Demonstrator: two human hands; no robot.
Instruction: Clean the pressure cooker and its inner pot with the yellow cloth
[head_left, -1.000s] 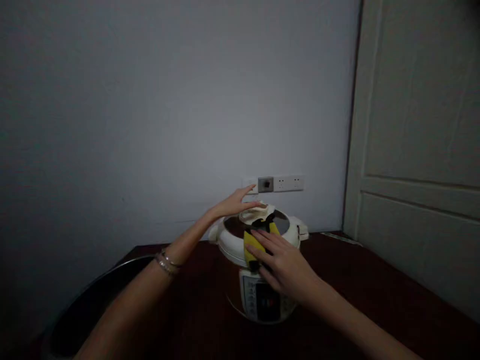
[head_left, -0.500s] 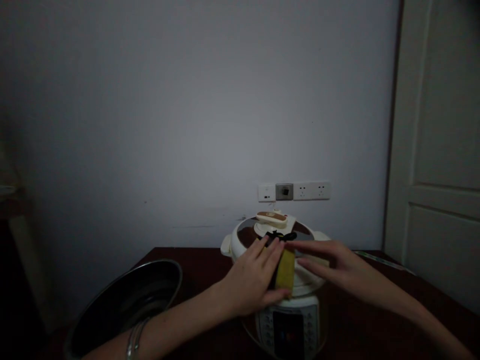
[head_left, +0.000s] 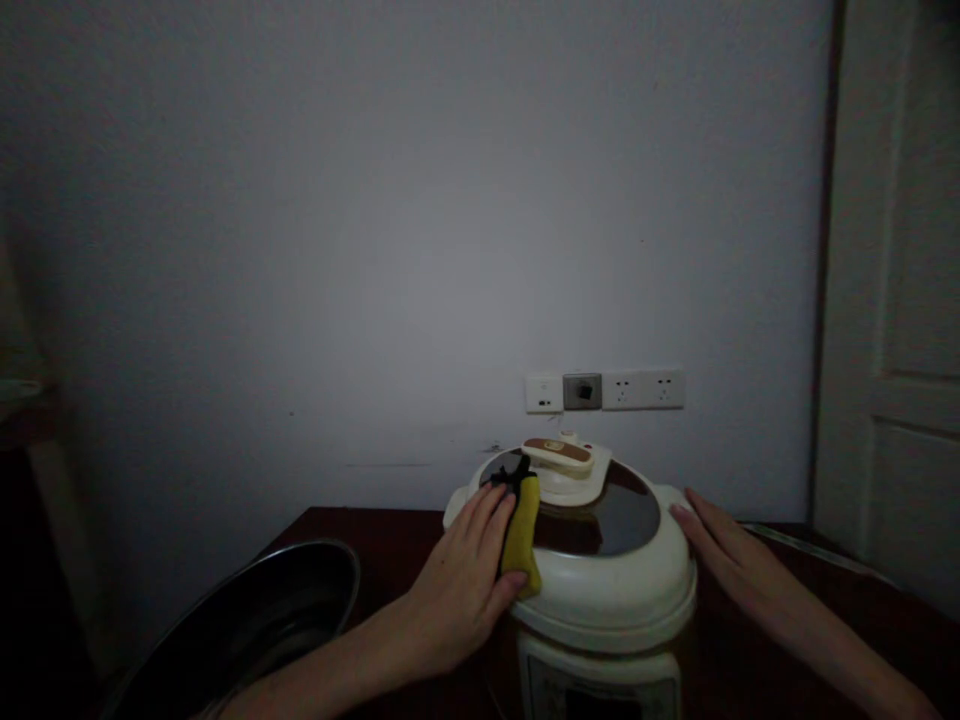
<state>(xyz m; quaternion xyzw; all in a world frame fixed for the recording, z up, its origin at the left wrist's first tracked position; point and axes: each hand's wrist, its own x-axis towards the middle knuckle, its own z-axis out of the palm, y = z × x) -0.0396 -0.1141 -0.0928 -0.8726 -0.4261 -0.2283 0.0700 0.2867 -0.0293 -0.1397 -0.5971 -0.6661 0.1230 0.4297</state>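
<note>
A white electric pressure cooker with a dark glossy lid top and a brown-and-cream lid handle stands upright in front of me. My left hand presses a yellow cleaning sponge with black parts against the left front of the lid. Its fingers lie over the sponge's left side, and the thumb is at the lower edge. At the cooker's right side, my right hand is closed on the white side handle, thumb in front. The lower part of the control panel is cut off by the frame.
A large dark pan or bowl sits tilted at the left, near my left forearm. The dark red table meets a pale wall with sockets behind the cooker. A pale door is at the right.
My left hand has moved the sponge left, from the lid's middle front to its left side. My right hand has left the sponge's vicinity and gone right to the side handle.
</note>
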